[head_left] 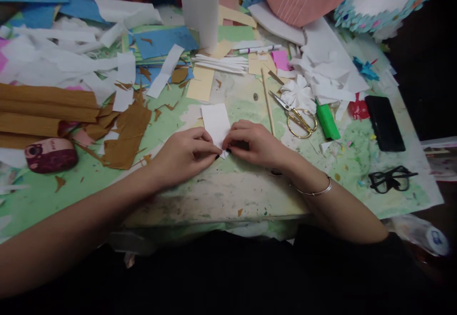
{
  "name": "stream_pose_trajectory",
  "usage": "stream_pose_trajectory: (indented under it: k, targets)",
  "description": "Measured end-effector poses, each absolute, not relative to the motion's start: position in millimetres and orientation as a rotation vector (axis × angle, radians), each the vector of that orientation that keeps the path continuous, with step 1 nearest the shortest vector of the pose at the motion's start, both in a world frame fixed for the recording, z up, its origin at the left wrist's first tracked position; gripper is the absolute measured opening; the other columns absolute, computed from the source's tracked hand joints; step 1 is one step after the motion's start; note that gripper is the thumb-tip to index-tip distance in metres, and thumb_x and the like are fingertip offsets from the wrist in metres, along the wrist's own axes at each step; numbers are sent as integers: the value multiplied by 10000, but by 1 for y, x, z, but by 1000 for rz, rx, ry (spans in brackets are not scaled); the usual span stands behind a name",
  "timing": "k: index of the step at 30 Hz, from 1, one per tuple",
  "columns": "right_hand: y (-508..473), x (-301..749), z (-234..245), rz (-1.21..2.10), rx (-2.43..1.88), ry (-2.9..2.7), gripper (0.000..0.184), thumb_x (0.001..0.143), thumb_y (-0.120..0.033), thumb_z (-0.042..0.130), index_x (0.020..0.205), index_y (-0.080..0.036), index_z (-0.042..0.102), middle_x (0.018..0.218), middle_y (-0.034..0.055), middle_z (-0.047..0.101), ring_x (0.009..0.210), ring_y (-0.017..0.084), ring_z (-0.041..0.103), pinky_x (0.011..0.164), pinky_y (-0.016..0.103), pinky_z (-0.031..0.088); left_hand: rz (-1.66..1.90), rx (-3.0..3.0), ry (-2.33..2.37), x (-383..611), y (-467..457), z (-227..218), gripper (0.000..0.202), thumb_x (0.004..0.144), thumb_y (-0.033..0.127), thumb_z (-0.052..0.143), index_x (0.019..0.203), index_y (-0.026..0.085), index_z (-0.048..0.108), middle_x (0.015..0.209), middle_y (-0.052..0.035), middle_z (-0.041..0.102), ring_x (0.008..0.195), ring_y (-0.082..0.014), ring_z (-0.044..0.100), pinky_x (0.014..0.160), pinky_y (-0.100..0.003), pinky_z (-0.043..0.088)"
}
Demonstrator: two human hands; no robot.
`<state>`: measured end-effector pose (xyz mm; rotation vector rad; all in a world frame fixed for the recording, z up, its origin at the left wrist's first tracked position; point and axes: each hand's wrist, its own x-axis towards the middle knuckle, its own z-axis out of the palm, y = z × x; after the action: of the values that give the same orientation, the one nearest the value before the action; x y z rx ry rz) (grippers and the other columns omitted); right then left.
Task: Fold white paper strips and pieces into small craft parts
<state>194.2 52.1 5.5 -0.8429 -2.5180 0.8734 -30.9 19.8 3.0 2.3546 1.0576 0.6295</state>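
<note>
A small white paper strip [216, 118] lies on the table in front of me, its near end between my hands. My left hand [187, 153] pinches that end from the left, thumb and index finger together. From the right, my right hand [252, 143] pinches the same end, fingers curled and tips almost touching those of the left. The near end looks folded or pointed, though the fingertips cover part of it. Right of my right hand lie a thin wooden stick [267, 100] and gold-handled scissors [300, 122], blades pointing up and left.
Brown crepe paper [43, 112] and a maroon case [51, 155] lie left. Folded white strips [221, 63] sit behind, near a tall white cylinder [202, 5]. A green roll [327, 121], a phone [384, 123] and glasses [391, 180] are at right. The table's front edge [221, 219] is close.
</note>
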Motion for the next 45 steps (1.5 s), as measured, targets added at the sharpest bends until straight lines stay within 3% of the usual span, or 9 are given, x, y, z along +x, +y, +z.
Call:
stream_pose_trajectory:
  k: [20, 33, 45]
  targets:
    - [53, 191, 7, 944, -920, -2514, 51, 798, -170, 617, 843, -177, 642, 839, 37, 624, 836, 164, 528, 795, 306, 367, 527, 1947, 1281, -22, 32, 8, 117, 774, 248, 618, 782, 172, 707, 636, 26, 608, 570, -89, 476, 559, -223, 349]
    - [52, 188, 8, 981, -1039, -2453, 126, 727, -161, 638, 791, -184, 532, 782, 5, 566, 724, 132, 469, 700, 282, 335, 336, 2043, 1372, -21, 34, 12, 161, 767, 294, 582, 737, 162, 669, 632, 14, 579, 562, -108, 485, 564, -254, 326]
    - [52, 189, 7, 1017, -926, -2456, 105, 771, -141, 595, 839, -197, 652, 733, -9, 580, 758, 133, 489, 740, 289, 331, 352, 2031, 1307, -23, 38, 8, 161, 772, 300, 603, 708, 163, 660, 571, 25, 560, 528, -90, 465, 531, -224, 322]
